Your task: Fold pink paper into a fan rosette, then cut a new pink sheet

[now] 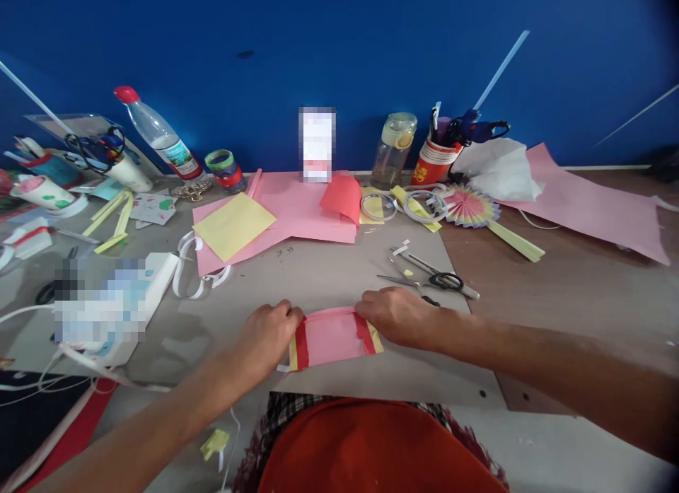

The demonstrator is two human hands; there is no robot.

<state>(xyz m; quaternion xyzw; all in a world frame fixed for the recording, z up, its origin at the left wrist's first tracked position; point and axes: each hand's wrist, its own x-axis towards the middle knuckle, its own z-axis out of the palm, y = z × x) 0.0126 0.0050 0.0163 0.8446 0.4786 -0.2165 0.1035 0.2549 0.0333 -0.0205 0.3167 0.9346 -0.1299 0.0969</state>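
A small pink paper piece (333, 337) with red and yellow bands at both ends lies on a grey board (318, 281) in front of me. My left hand (268, 330) is closed in a pinch on its left end. My right hand (395, 316) is closed on its right end, fingers pressing the upper edge. The paper's top edge looks folded over. A white strip sticks out under the left end.
Scissors (432, 279) lie just behind my right hand. Pink sheets (297, 210), a yellow sheet (233, 225), tape rings (419, 204), a paper fan (469, 206), a cup of pens (435, 157), bottles (159, 136) and a jar (393, 148) line the blue wall. A white device (106, 302) with cables sits left.
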